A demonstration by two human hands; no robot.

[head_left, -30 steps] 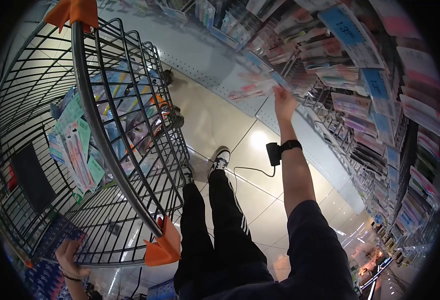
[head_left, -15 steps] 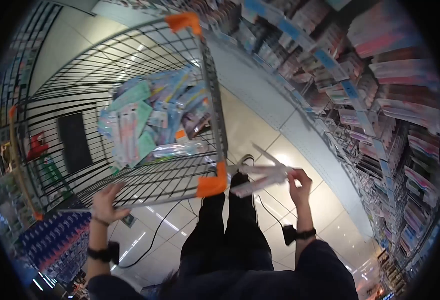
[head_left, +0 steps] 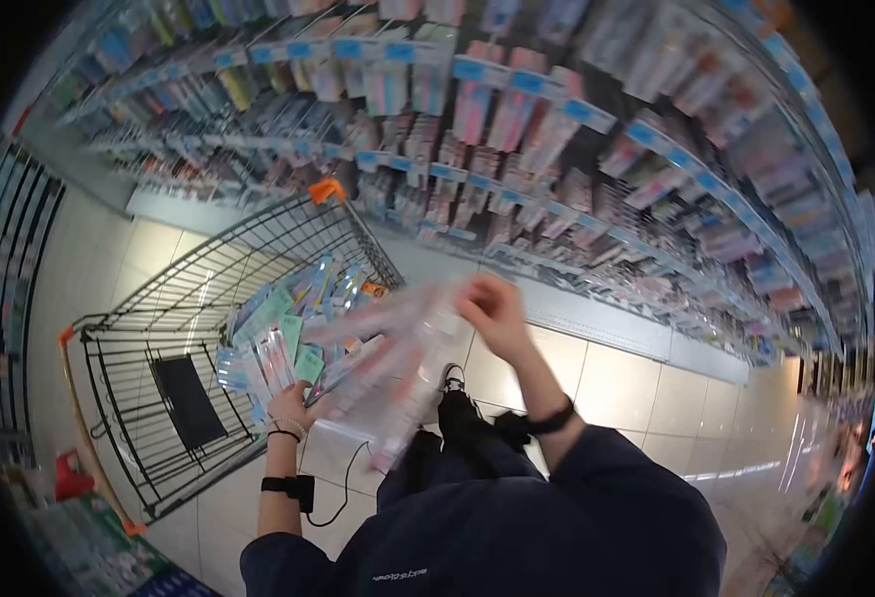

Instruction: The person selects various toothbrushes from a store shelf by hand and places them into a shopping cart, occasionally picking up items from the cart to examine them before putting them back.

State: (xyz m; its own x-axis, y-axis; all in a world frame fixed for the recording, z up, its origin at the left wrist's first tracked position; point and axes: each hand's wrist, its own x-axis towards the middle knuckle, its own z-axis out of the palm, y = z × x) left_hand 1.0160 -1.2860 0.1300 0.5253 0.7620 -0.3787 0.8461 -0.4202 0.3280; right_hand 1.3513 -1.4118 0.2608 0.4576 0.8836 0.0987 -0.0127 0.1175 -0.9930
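Raised over the cart's near corner, my right hand point(head_left: 492, 313) is closed in a pinch on several long clear plastic packets point(head_left: 398, 358) with pink and red markings. They fan out down and to the left, too smeared by motion for their contents to be named. My left hand point(head_left: 290, 406) is closed at the near side of the wire shopping cart point(head_left: 220, 478), its fingers curled at the rim. Inside the cart lies a pile of blue, mint-green and clear packets point(head_left: 273, 348). The hanging packets hide the cart's near orange corner.
Long shelves point(head_left: 437, 169) of hanging packets with blue price tags run across the back and right. Pale tiled floor point(head_left: 607, 383) lies between me and them. A dark cable point(head_left: 343, 502) hangs from my left wrist band. A red object point(head_left: 72, 476) stands behind the cart.
My view has turned right toward the shelves. My right hand has lifted the packets from beside the cart to over its corner. The left hand's fingers were spread on the rim and are now curled.
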